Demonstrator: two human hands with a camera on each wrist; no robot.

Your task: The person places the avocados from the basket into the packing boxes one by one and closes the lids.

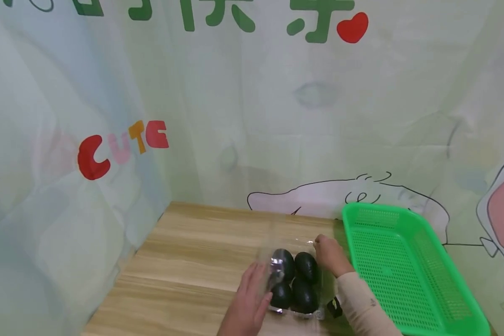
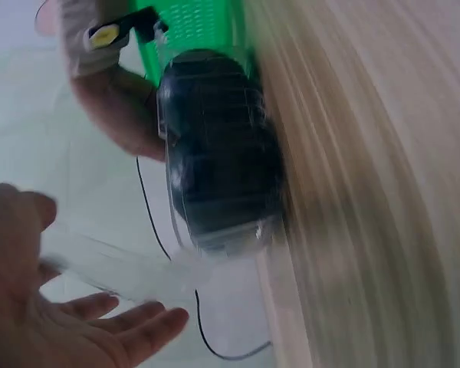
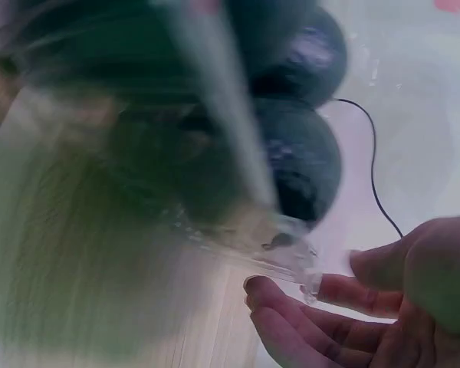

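Observation:
Several dark avocados (image 1: 304,294) sit in a clear plastic clamshell container (image 1: 319,313) on the wooden table. Its see-through lid (image 2: 130,268) stands raised along the left side. Beside that lid is my left hand (image 1: 248,298), fingers stretched out and thumb spread apart, lid edge against the fingers. At the far right corner of the container, my right hand (image 1: 331,254) has its fingers bent around the plastic edge. In the right wrist view the clear corner lies between the right thumb (image 3: 379,264) and fingers. Motion blurs the plastic in both wrist views.
A green plastic basket (image 1: 458,289) with a perforated bottom stands close to the right of the container, near my right sleeve (image 1: 363,303). The wooden table (image 1: 185,261) extends to the left. A printed cloth backdrop (image 1: 243,116) hangs behind and along the left side.

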